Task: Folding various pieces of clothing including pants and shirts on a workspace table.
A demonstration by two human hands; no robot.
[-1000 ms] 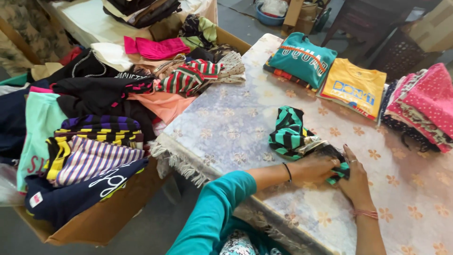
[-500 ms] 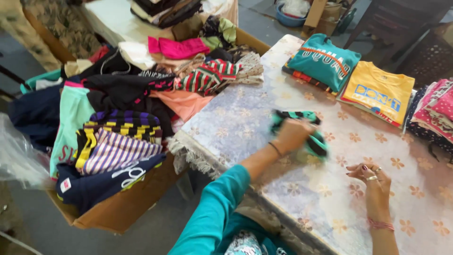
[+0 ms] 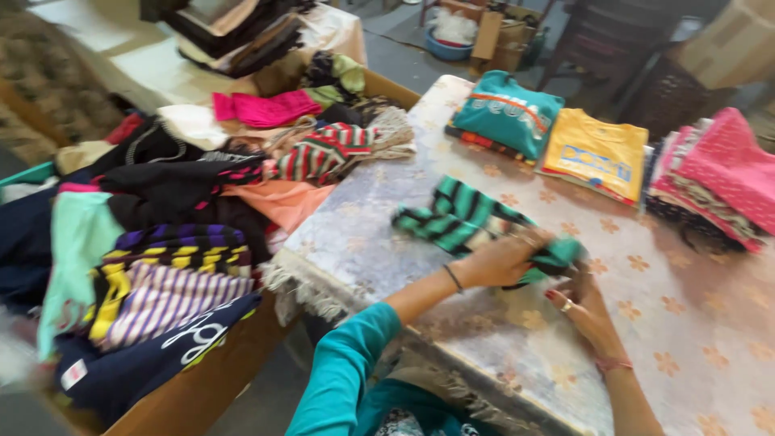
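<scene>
Here, a large cardboard box (image 3: 202, 387) stands just off the desk's left edge, heaped past its rim with loose clothes: a purple, yellow and black striped top (image 3: 169, 250), a white-and-purple striped piece (image 3: 169, 299), a navy garment with white lettering (image 3: 153, 359), black pieces, a peach one (image 3: 282, 202), a red-green striped knit (image 3: 323, 153) and a pink top (image 3: 258, 107).

On the desk (image 3: 379, 242), covered with a pale cloth printed with orange flowers and fringed along its near left edge, the left hand (image 3: 504, 260) presses on a green and black striped garment (image 3: 460, 218), fingers curled over its bunched end. The right hand (image 3: 581, 307) meets the same garment from below, fingers pinching the green fabric; a ring shows on one finger. The garment lies mid-desk, its free end stretching up and left.

Along the far edge sit folded stacks: a teal shirt pile (image 3: 504, 113), a yellow shirt pile (image 3: 597, 153) and a pink pile (image 3: 718, 178), side by side. Bare cloth lies between these stacks and the hands, and more to the right and near side of the hands.
</scene>
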